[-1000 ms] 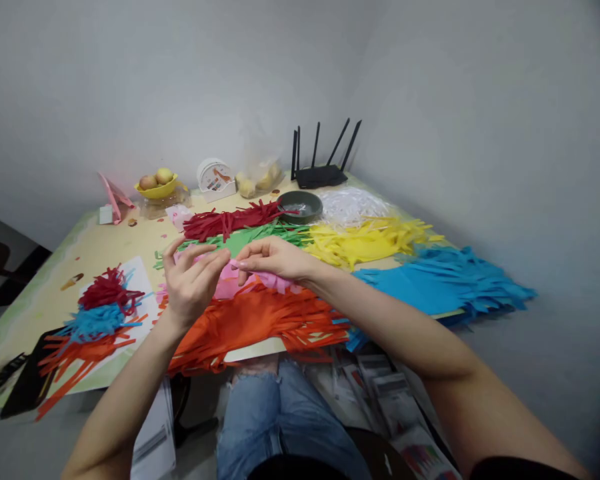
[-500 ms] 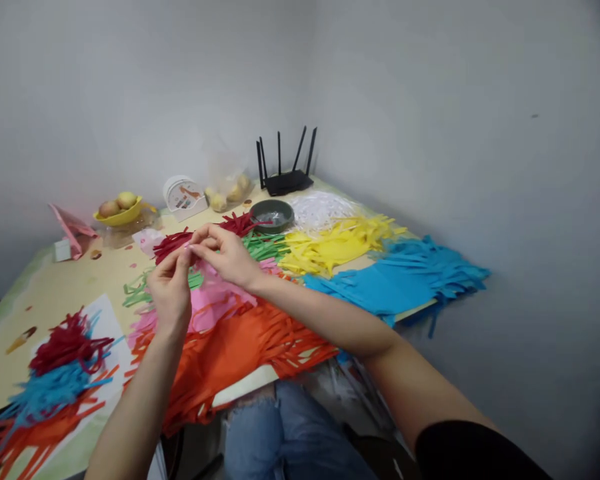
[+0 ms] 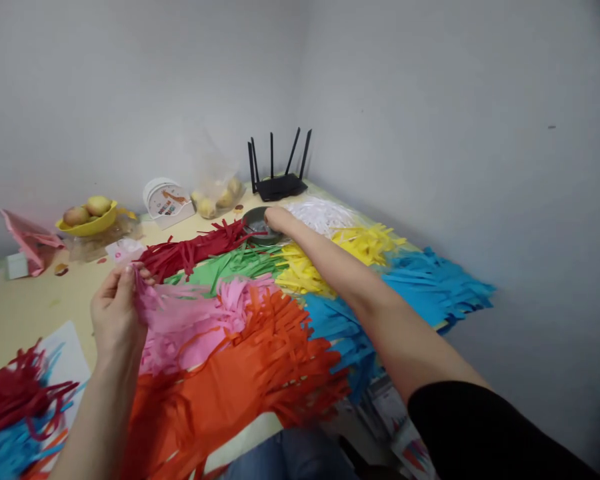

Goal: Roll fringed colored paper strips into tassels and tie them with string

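Note:
On the left, my left hand is raised with its fingers pinched on a pink paper fringe, whose strips trail toward the pink fringed sheets below. My right hand reaches across the table into a dark round bowl. Its fingers are hidden in the bowl, where something clear and shiny lies. Around the bowl are dark red, green, white and yellow fringed papers. Orange fringed sheets cover the near edge, with blue ones to the right.
A black router with upright antennas stands in the corner. Along the wall are a bag of yellowish items, a white giraffe holder, a yellow fruit bowl and a pink stand. White paper carries red and blue fringes at lower left.
My hands were together over the pink paper and are now apart. My right hand has moved away into the bowl; my left hand has come left with pink paper. The view has shifted slightly.

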{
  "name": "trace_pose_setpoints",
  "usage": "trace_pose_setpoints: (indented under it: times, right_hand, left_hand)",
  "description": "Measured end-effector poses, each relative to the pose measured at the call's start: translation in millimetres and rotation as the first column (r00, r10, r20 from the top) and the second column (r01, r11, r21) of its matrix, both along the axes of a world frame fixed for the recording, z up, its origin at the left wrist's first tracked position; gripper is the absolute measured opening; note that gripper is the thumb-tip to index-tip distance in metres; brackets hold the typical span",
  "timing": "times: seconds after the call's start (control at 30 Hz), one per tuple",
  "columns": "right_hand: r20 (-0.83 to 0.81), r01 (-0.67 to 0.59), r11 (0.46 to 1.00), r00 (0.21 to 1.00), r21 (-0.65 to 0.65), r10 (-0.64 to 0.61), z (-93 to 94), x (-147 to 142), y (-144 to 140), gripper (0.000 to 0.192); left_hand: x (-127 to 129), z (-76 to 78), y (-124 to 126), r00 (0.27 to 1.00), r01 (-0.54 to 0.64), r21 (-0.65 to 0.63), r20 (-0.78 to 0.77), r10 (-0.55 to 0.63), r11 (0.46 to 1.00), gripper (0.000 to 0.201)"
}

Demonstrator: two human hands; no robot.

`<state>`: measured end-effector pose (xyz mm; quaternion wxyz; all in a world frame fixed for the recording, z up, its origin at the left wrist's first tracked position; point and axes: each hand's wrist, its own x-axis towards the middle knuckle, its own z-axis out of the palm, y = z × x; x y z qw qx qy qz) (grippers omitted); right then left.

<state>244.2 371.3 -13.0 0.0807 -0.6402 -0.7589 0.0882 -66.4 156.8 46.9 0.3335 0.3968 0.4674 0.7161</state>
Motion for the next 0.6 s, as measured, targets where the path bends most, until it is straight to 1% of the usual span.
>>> trace_pose_setpoints:
  times: [0.07,0.13,0.2,0.3,0.4,0.47,0.5,0.6]
  right_hand:
    - [0.07,0.003,0.998,0.998,-0.057,0.001,-19.9,2,12,0.038]
    - [0.117,0.006,0.996,0.993,-0.093,0.005,-35.1,0,21,0.04]
    - [0.145,0.009,0.994,0.989,-0.113,0.008,-44.9,-1,28,0.04]
    - [0.157,0.005,0.991,0.987,-0.13,0.015,-51.2,-1,37,0.039]
    - [0.145,0.008,0.991,0.989,-0.133,0.011,-49.4,0,37,0.037]
    - [0.12,0.014,0.993,0.993,-0.117,0.0,-43.3,2,32,0.036]
    - [0.1,0.016,0.995,0.995,-0.099,-0.006,-38.5,4,29,0.035]
    - [0.003,0.017,1.0,1.0,0.009,-0.017,-16.7,6,14,0.029]
  left_hand:
    - [-1,-3.5,1,0.999,-0.005,-0.005,-0.053,0.004,1.0,0.024]
    - [-2,-6.2,2,0.996,-0.026,-0.012,-0.084,0.025,1.0,0.023]
    - [-4,-7.0,3,0.994,-0.04,-0.02,-0.106,0.038,0.999,0.022]
    - [-4,-4.8,3,0.989,-0.029,-0.029,-0.145,0.024,0.999,0.019]
    - [-3,-1.6,-1,0.983,0.023,-0.05,-0.18,-0.031,0.999,0.015]
    - [-4,-0.3,-5,0.973,0.048,-0.065,-0.224,-0.062,0.997,0.013]
    - [-5,0.0,-7,0.965,0.057,-0.076,-0.25,-0.074,0.995,0.013]
    - [-6,0.5,-13,0.958,0.027,-0.069,-0.282,-0.045,0.997,0.016]
